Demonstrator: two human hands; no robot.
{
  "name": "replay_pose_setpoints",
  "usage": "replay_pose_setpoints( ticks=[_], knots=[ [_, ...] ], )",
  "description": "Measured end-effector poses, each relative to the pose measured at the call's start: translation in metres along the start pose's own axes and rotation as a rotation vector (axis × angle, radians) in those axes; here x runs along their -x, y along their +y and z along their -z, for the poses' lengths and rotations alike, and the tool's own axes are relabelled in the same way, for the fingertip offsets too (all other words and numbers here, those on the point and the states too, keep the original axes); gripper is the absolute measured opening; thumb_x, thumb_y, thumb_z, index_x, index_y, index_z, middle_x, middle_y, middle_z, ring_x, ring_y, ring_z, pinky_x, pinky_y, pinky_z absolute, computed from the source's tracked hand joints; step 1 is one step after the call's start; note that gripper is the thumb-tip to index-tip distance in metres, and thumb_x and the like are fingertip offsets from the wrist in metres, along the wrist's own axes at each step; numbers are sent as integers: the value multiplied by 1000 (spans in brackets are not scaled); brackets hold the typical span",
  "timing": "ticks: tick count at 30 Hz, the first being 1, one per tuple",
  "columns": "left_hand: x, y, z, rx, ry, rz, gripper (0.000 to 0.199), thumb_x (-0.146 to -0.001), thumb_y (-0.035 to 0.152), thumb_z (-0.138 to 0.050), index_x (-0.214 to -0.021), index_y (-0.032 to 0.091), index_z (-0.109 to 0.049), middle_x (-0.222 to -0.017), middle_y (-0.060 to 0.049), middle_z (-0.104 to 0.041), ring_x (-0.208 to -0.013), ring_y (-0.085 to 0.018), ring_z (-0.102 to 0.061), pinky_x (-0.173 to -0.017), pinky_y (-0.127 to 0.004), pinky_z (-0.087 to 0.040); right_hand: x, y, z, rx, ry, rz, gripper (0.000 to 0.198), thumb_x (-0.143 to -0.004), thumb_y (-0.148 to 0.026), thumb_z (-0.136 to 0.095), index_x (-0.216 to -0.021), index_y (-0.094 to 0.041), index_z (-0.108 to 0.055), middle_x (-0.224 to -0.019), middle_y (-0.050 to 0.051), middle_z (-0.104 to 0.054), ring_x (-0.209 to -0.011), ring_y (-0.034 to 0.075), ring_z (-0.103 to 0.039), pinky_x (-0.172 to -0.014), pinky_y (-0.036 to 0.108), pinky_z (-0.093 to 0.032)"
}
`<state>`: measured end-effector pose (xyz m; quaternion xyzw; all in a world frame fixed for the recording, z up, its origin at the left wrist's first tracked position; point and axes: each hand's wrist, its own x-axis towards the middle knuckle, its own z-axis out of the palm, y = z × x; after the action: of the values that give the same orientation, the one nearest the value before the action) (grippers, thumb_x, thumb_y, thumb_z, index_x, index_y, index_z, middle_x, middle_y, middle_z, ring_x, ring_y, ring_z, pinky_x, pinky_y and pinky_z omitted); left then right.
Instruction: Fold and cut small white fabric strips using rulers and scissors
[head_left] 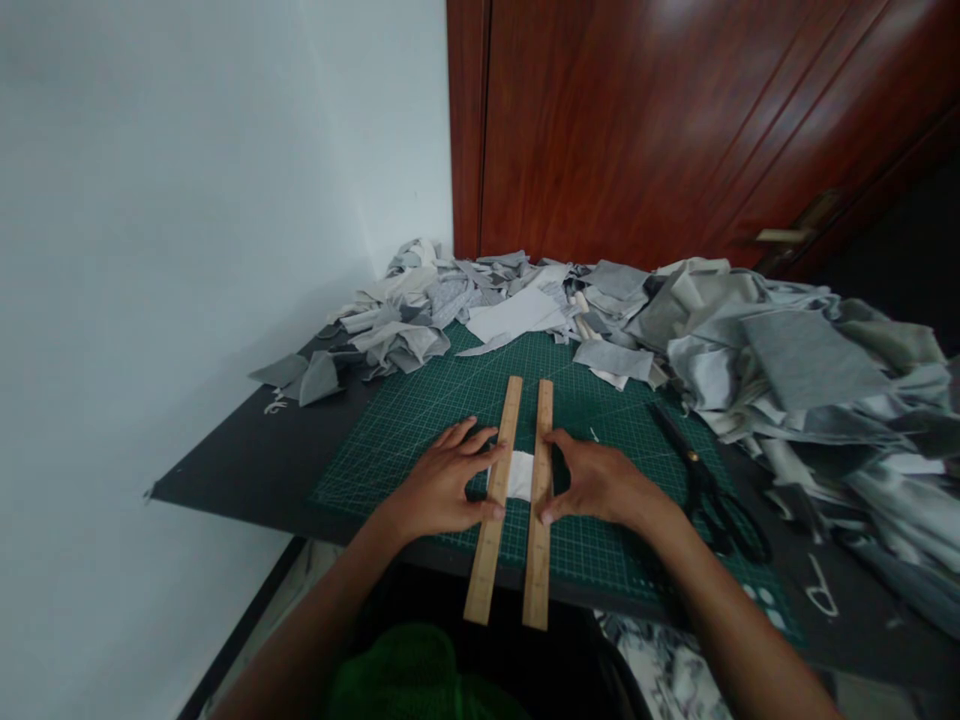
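Observation:
Two wooden rulers lie nearly parallel on a green cutting mat, their near ends jutting past the table's front edge. My left hand has its thumb and fingertips on the left wooden ruler, its fingers partly spread. On the right wooden ruler, my right hand rests with thumb and index finger set apart along the edge. A small piece of white cloth shows in the gap between the rulers. Its two sides run under them, so its full width is hidden.
Black-handled scissors lie to the right on the cutting mat. Grey and white fabric scraps are heaped along the right and back, with more scraps at the left. A white wall borders the left side; a wooden door stands behind.

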<state>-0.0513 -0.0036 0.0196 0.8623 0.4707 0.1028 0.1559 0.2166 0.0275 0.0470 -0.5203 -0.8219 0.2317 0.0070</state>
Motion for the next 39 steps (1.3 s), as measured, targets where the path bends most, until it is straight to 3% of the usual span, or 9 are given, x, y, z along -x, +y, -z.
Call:
replay_pose_setpoints(
  ticks=[29, 39],
  knots=[
    [2, 2, 0, 56, 21, 0, 82, -78, 57, -80, -150, 31, -52, -164, -8, -39, -156, -39, -20, -125, -57, -21, -1, 4, -4, -32, -12, 5, 107, -57, -54, -91, -147, -19, -47, -123, 15, -72, -109, 37, -69, -84, 39, -49],
    [2, 2, 0, 2, 0, 28, 90, -75, 59, -83, -153, 31, -48, -168, -10, -28, -157, -38, -15, -125, -55, -21, 0, 7, -5, -91, -8, 31, 106, -57, -51, -93, -147, -19, -47, -123, 15, -71, -110, 37, -68, -87, 41, -49]
  ],
)
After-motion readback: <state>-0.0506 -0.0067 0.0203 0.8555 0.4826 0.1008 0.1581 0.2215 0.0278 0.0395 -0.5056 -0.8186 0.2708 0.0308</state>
